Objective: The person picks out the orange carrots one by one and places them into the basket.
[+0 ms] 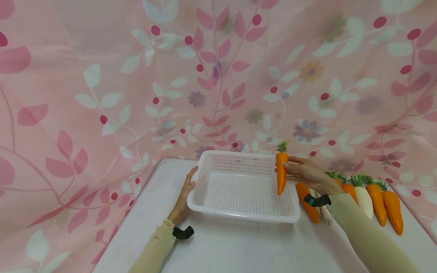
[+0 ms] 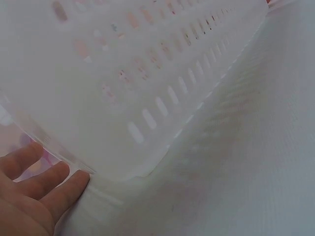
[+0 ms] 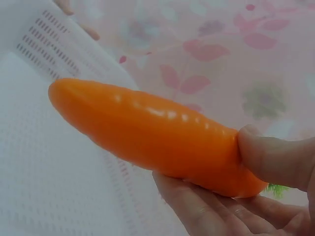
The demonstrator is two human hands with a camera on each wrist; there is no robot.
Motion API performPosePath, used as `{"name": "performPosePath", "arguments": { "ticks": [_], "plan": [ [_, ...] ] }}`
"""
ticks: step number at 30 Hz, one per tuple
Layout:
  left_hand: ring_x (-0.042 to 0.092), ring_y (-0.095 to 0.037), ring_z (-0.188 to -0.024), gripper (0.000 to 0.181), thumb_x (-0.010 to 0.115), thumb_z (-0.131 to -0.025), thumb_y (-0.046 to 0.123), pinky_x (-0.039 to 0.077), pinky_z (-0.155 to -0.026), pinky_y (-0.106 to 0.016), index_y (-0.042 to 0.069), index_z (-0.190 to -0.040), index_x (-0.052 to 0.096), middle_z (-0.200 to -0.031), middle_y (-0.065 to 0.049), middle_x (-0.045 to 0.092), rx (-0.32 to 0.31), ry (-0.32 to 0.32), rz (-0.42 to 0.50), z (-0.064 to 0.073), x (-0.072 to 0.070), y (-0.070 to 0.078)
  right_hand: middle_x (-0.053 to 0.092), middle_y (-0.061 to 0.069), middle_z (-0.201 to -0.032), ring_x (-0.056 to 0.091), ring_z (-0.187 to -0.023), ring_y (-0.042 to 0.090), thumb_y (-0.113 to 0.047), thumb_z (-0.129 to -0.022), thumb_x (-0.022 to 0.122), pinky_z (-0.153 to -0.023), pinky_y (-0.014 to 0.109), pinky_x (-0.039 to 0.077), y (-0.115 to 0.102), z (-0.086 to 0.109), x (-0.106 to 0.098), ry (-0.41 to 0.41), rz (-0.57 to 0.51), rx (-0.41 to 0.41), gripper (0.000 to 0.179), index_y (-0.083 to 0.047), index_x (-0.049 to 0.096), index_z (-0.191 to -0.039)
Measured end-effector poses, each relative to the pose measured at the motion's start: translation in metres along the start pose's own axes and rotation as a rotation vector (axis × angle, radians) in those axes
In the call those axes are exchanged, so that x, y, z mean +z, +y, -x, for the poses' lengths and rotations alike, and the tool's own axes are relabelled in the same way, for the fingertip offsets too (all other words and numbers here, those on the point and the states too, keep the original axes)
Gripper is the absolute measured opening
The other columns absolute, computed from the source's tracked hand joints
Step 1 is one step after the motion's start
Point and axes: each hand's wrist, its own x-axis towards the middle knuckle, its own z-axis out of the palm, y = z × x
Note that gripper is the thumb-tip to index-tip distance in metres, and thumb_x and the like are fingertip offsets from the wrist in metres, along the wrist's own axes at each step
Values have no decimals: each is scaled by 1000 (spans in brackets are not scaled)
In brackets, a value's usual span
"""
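Observation:
An orange carrot (image 1: 281, 172) with a green leafy top is pinched between the thumb and fingers of my right hand (image 1: 308, 174). It hangs tip down over the right end of a white plastic basket (image 1: 239, 217). Seen from the right wrist, the carrot (image 3: 147, 132) fills the middle of the view, its thick end in the grip. My left hand (image 1: 184, 195) is at the basket's left side. In the left wrist view, that hand's extended fingers (image 2: 69, 189) touch the basket's edge (image 2: 74, 162). No vegetable shows inside the basket.
Another carrot (image 1: 308, 204) lies just right of the basket, partly covered by my right wrist. Farther right are a white radish (image 1: 363, 201) and several more carrots (image 1: 392, 212), leafy ends toward the back. Floral cloth (image 1: 218, 76) hangs behind the white table (image 1: 239, 250).

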Motion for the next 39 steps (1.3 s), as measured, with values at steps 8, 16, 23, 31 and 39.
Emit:
{"name": "performPosePath", "arguments": {
  "ticks": [8,16,23,31,39],
  "plan": [
    [43,-35,-131,60,29,-113,27,49,-97,-31,27,-171,12,-170,-17,22,4,-1,-17,-1,-1,-1,70,11,-136,71,-125,27,-20,-110,57,-106,44,56,-1,-23,28,-39,-35,15,74,6,16,-166],
    [43,-35,-130,61,29,-112,29,47,-97,-34,28,-171,13,-169,-19,25,-11,6,-32,-1,-1,-1,72,5,-127,71,-125,31,-17,-109,59,-106,47,56,0,-44,58,-51,-72,36,72,7,20,-165],
    [40,-35,-134,61,30,-112,29,45,-102,-36,27,-171,13,-172,-16,20,-7,15,-38,-1,-1,0,54,31,-151,72,-123,31,-14,-110,57,-110,55,51,6,-63,81,-68,-73,30,65,6,26,-163],
    [40,-36,-134,61,30,-112,30,46,-101,-36,29,-171,13,-171,-16,23,-17,14,-28,-1,1,1,63,21,-140,73,-111,22,-14,-108,59,-109,56,51,13,-82,99,-44,-56,47,66,5,28,-163],
    [41,-36,-132,61,30,-112,29,47,-100,-37,28,-171,14,-171,-15,21,-12,15,-26,-1,-1,2,62,19,-137,70,-112,25,-12,-107,61,-109,57,51,14,-100,111,-16,-89,92,64,3,32,-162]
  ]
}}
